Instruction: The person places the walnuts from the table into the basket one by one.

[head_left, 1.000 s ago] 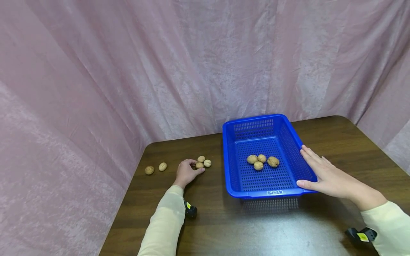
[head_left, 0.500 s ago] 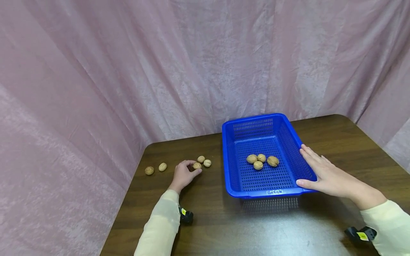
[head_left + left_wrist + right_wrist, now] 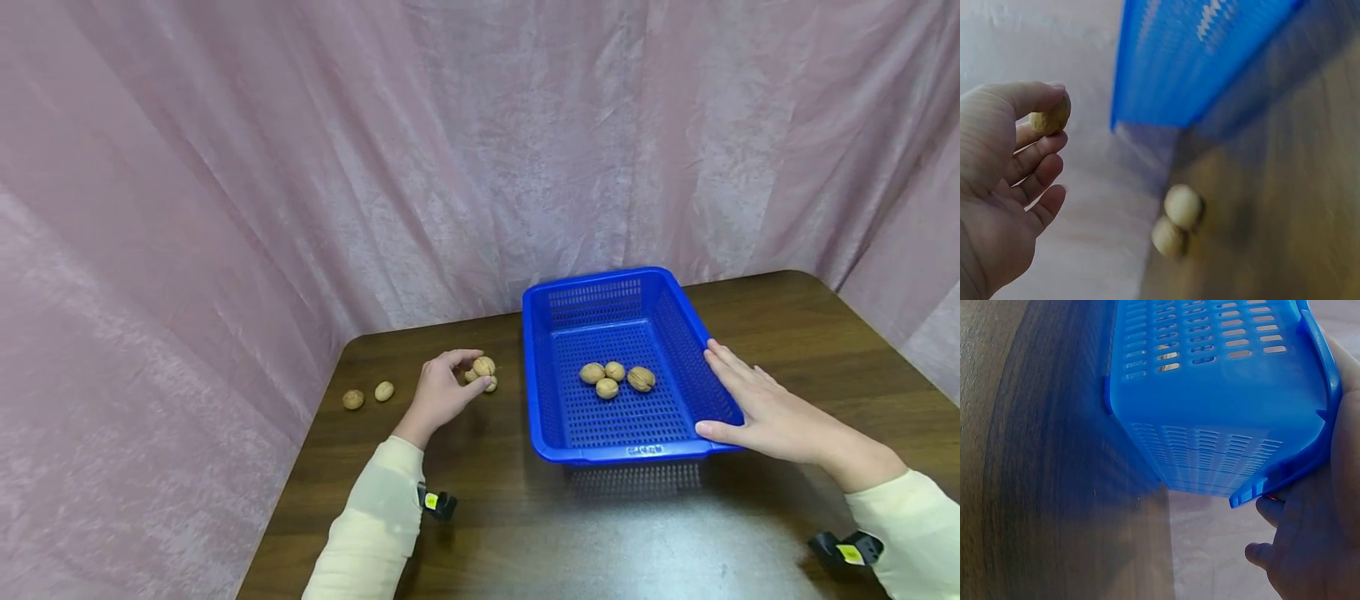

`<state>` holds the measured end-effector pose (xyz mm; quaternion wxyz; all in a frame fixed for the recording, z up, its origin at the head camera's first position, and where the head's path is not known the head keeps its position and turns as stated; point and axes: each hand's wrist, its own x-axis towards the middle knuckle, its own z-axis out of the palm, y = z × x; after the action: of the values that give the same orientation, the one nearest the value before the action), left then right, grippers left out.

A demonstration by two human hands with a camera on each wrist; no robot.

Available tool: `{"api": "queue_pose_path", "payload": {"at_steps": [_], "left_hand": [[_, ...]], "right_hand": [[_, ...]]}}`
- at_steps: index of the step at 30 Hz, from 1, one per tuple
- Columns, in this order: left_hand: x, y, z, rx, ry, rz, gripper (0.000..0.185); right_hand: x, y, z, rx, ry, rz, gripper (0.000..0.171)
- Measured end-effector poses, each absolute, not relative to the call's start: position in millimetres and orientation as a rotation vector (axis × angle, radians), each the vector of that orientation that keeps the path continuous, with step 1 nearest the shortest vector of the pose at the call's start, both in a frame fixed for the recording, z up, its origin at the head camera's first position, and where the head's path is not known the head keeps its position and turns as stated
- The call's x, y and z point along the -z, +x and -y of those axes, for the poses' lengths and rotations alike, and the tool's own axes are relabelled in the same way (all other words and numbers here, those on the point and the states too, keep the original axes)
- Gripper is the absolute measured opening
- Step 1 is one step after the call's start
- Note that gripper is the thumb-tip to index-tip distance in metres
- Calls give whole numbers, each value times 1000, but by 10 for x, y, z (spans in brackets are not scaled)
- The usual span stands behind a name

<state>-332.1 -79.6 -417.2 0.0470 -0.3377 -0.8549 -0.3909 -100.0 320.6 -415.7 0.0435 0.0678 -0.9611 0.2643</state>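
Between the thumb and fingertips of my left hand (image 3: 441,390) is a walnut (image 3: 484,367), raised over the table. The left wrist view shows the same pinch on the walnut (image 3: 1054,119), the other fingers loosely bent. Two walnuts lie below on the wood, one pale walnut (image 3: 1184,206) touching another walnut (image 3: 1168,236); in the head view the hand and held nut partly cover them. My right hand (image 3: 780,421) rests on the near right corner of a blue plastic basket (image 3: 622,454), fingers extended along its rim. Several walnuts (image 3: 607,388) sit together on the basket floor.
Two more walnuts lie at the table's left: a darker walnut (image 3: 353,399) and a lighter walnut (image 3: 384,391). The brown wooden table (image 3: 495,517) ends at a pink curtain (image 3: 480,167) behind the basket.
My left hand has picked up a walnut from the small group and moved it up and to the right. The right hand and basket stay in place.
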Motion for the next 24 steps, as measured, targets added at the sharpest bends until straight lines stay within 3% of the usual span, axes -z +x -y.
{"api": "queue_pose_path", "payload": {"at_steps": [12,24], "left_hand": [[3610,-3083,160,1077,-1402,2429,38],[3463,-3120,-530,981,-1490,2597,41]], "right_hand": [[4133,-987,-3220,-632,221,2948,99],[4120,-997,-3206,-433,283,2905,99]]}}
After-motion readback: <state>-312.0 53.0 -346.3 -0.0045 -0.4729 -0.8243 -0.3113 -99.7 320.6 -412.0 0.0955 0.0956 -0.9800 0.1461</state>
